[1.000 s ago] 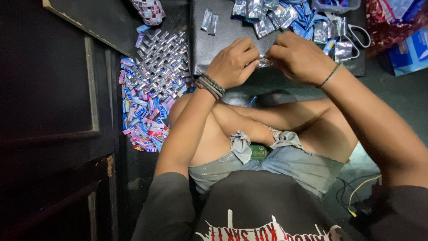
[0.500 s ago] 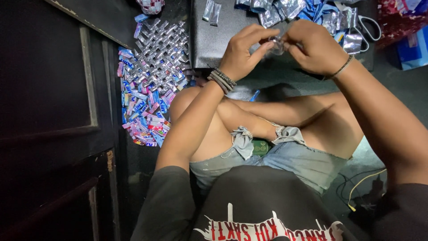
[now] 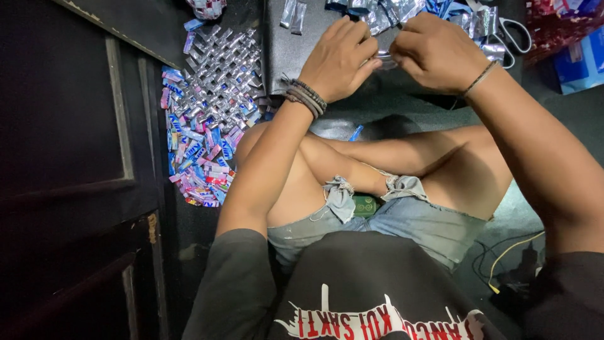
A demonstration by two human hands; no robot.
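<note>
I sit cross-legged on the floor. My left hand (image 3: 340,60) and my right hand (image 3: 434,53) meet over a dark flat board (image 3: 286,56). Together they pinch a small folded silver foil strip (image 3: 385,60) between their fingertips. Most of the strip is hidden by my fingers. Several more silver foil strips (image 3: 390,12) lie on the board just beyond my hands. Left of my left arm, a woven mat of folded wrappers (image 3: 214,101) lies on the floor, silver at the top and blue and pink lower down.
Scissors (image 3: 513,31) lie at the far right of the board. A blue box (image 3: 582,60) and a red bag (image 3: 553,25) sit at the top right. A dark wooden door (image 3: 69,157) fills the left side. Cables (image 3: 509,258) run by my right hip.
Both hands have shifted slightly up and away from me while still working the foil strip; the camera tilted, so the board and mat sit higher in view.
</note>
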